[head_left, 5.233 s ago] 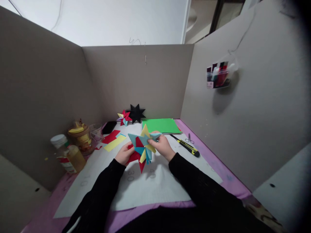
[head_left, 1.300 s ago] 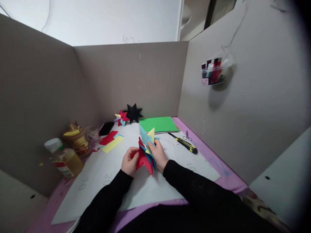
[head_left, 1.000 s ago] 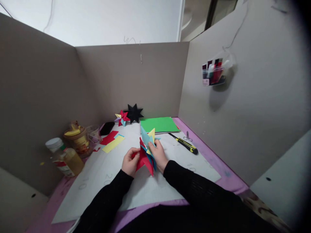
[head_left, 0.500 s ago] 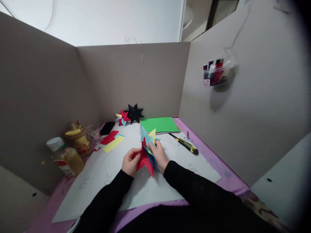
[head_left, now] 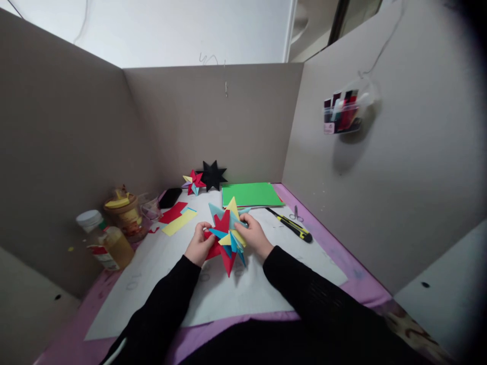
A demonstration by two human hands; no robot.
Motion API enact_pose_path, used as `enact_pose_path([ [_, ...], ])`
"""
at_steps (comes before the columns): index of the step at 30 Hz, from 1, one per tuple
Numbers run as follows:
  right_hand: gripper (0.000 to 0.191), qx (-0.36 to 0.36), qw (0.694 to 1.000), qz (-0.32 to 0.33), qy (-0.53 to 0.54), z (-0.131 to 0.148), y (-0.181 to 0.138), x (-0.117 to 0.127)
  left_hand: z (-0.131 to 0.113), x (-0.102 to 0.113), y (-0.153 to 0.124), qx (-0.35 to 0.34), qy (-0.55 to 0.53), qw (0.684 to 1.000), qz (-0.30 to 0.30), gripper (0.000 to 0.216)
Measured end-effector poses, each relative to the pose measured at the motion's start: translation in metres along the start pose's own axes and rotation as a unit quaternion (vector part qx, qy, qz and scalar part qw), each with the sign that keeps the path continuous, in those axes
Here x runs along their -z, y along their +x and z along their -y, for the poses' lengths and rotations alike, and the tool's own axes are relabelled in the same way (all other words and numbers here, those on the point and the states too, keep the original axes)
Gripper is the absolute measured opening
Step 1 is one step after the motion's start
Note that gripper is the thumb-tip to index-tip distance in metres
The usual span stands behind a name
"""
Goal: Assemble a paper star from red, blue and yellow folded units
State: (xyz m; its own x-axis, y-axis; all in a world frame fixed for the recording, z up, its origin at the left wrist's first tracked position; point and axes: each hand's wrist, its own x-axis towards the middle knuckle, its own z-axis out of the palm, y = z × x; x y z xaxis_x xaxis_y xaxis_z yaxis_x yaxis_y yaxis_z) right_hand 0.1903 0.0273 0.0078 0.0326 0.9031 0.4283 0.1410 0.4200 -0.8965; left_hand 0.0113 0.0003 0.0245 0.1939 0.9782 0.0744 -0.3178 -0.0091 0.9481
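A folded paper star (head_left: 227, 234) of red, blue and yellow points stands between both hands over the white sheet (head_left: 213, 294). My left hand (head_left: 198, 244) grips its red points on the left, fingers curled. On the star's right side, my right hand (head_left: 255, 236) pinches the blue and yellow points. Both forearms are in black sleeves.
A small coloured star (head_left: 193, 182) and a black star (head_left: 213, 175) stand at the back wall, beside green paper (head_left: 251, 194). A yellow-black knife (head_left: 291, 228) and small scissors (head_left: 296, 215) lie right. Red and yellow strips (head_left: 178, 219), a phone (head_left: 170, 197), jars (head_left: 124, 213) and a glue bottle (head_left: 102, 242) sit left.
The star has been turned so more of its face with blue, red and yellow points shows toward me. Both hands keep their hold and shifted slightly up.
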Motion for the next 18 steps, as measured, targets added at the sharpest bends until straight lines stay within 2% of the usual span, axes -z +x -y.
enact_pose_path([
  [5, 0.011, -0.013, 1.000, -0.017, -0.010, -0.004, 0.000, 0.001, -0.005, 0.012, 0.001, 0.041, -0.055, 0.996, 0.053, 0.082],
  [8, 0.012, -0.015, 1.000, -0.014, -0.012, -0.008, 0.000, 0.000, -0.008, 0.020, 0.004, 0.016, -0.048, 0.997, 0.064, 0.086],
  [12, 0.014, -0.011, 0.999, 0.029, 0.006, -0.006, 0.002, 0.003, -0.013, 0.026, 0.010, -0.057, 0.048, 0.997, 0.017, 0.071],
  [18, 0.024, -0.005, 0.985, 0.170, 0.018, 0.012, 0.010, 0.018, -0.014, 0.022, 0.014, -0.144, 0.110, 0.979, -0.093, 0.057],
])
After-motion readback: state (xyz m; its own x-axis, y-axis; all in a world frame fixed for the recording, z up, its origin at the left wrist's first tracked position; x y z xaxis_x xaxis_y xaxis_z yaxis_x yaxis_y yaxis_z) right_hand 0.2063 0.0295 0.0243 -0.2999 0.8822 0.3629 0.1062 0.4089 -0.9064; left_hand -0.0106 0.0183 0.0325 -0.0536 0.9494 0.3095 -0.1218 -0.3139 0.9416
